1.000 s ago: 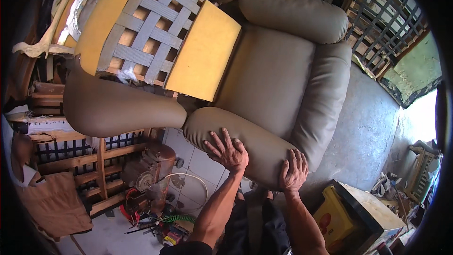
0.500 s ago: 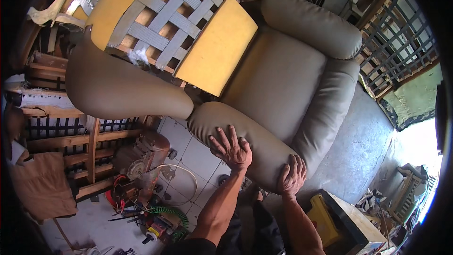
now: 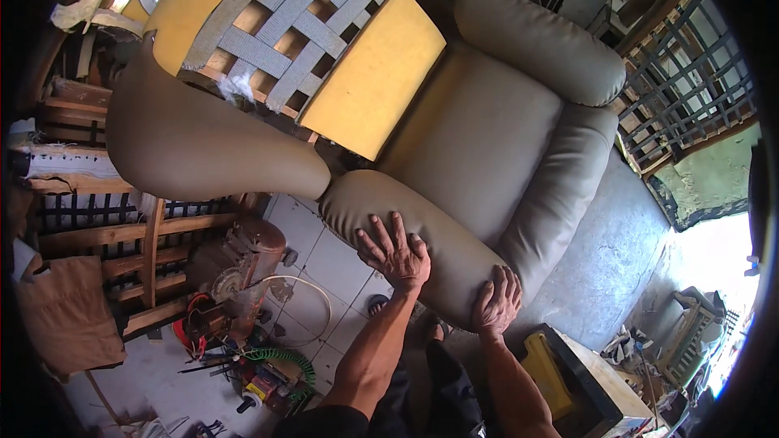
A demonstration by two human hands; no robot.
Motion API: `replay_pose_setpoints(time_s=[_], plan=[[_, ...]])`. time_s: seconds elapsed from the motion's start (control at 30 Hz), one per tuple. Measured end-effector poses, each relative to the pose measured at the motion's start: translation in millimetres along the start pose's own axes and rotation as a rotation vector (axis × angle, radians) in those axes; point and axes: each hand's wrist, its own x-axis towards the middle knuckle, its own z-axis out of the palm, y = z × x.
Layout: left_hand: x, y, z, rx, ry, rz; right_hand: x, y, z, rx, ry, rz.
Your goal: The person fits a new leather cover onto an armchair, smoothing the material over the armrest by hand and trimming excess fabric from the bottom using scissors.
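A taupe upholstered armchair fills the middle, its smooth seat [image 3: 475,134] between two padded armrests. On the near armrest [image 3: 369,195] lies my left hand [image 3: 396,259], palm down with fingers spread. My right hand [image 3: 498,302] rests over the front end of that same armrest, its fingers extended along the cover and its thumb apart. Neither hand holds a loose thing. Behind the seat stands a yellow foam panel [image 3: 373,73]. Woven grey webbing [image 3: 296,12] shows across the backrest frame, beside a covered side wing [image 3: 211,146].
At lower left, a rusty brown compressor-like machine [image 3: 251,255] and a coiled green hose [image 3: 284,357] lie on the tiled floor. Wooden frames [image 3: 150,251] stand at the left. A dark-edged box [image 3: 600,381] is near my right forearm. Another webbed frame [image 3: 690,73] leans at far right.
The view has shifted slightly. Both hands stay on the near armrest, with only small movements; the chair looks much the same.
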Motion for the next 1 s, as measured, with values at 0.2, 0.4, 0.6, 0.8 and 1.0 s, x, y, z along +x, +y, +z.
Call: replay_pose_setpoints(time_s=[0.2, 0.4, 0.6, 0.8, 1.0], plan=[[-1.4, -1.9, -0.5, -0.002, -0.034, -0.003, -1.4, 1.6, 3.2, -0.003, -0.019, 0.007], [-2.1, -3.4, 6.0, -0.002, 0.020, 0.022, -0.5, -1.6, -0.2, -0.062, -0.037, 0.008], [-1.8, -2.3, 6.3, -0.009, 0.024, 0.017, -0.6, 4.0, 4.5, -0.041, -0.060, 0.016], [-3.9, -1.2, 5.3, 0.011, 0.025, 0.011, 0.6, 3.0, 2.4, -0.061, -0.061, 0.004], [-3.0, 1.0, 5.4, -0.001, 0.043, 0.024, 0.0, 7.2, 6.3, -0.026, -0.052, 0.030]])
